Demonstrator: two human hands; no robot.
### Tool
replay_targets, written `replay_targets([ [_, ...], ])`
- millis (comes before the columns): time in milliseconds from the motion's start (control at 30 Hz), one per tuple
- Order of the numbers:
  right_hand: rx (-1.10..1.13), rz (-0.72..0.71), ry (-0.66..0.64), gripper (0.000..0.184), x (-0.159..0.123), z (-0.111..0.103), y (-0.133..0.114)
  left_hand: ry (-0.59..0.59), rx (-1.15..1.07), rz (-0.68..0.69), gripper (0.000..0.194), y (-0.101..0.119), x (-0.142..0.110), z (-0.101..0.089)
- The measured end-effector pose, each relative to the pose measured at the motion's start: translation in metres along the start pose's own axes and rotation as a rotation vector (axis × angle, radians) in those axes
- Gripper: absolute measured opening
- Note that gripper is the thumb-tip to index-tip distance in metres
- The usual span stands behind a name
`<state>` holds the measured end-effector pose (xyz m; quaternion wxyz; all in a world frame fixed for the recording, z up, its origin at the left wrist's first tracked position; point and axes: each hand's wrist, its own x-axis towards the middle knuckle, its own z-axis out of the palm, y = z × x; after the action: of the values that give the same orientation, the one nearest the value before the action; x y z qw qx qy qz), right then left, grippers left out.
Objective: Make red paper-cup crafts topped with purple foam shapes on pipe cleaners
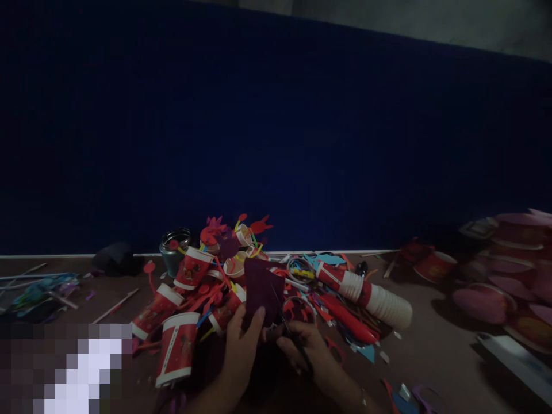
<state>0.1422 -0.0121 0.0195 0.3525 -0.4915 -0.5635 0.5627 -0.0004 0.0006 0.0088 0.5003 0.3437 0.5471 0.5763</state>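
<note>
Upright in my left hand [245, 339] is a dark purple sheet [261, 287], probably paper or felt, pinched at its lower edge between thumb and fingers. My right hand [308, 351] is closed around dark-handled scissors [282, 313]. Their blades point up and lie against the right part of the sheet; I cannot tell whether they are spread. Beyond my hands is a heap of red paper cups [193, 268] with bendy strips and red cut-outs. Another red cup [176, 348] stands upside down to the left of my left hand.
A long stack of nested paper cups [383, 305] lies at right, beside a shiny red object [349, 319]. A metallic jar [175, 253] stands behind the heap. Pink and red items [517, 270] crowd the far right. A dark blue panel [276, 132] rises behind the table.
</note>
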Motion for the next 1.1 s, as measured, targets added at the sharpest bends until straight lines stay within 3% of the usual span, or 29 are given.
replay_targets([
  [100,0.022,0.024,0.004,0.051,0.001,-0.001,0.003,-0.138,-0.072,-0.034,0.028,0.002,0.0,0.003],
  [333,0.093,-0.04,0.047,0.044,0.002,0.002,0.006,-0.232,-0.142,-0.098,0.035,0.002,-0.002,0.005],
  [633,0.048,0.022,0.062,0.047,0.003,0.0,0.003,-0.201,-0.163,-0.115,0.031,0.006,-0.002,0.004],
  [1100,0.033,0.008,0.041,0.047,0.003,-0.001,-0.001,-0.146,-0.269,-0.136,0.03,0.011,-0.002,0.005],
])
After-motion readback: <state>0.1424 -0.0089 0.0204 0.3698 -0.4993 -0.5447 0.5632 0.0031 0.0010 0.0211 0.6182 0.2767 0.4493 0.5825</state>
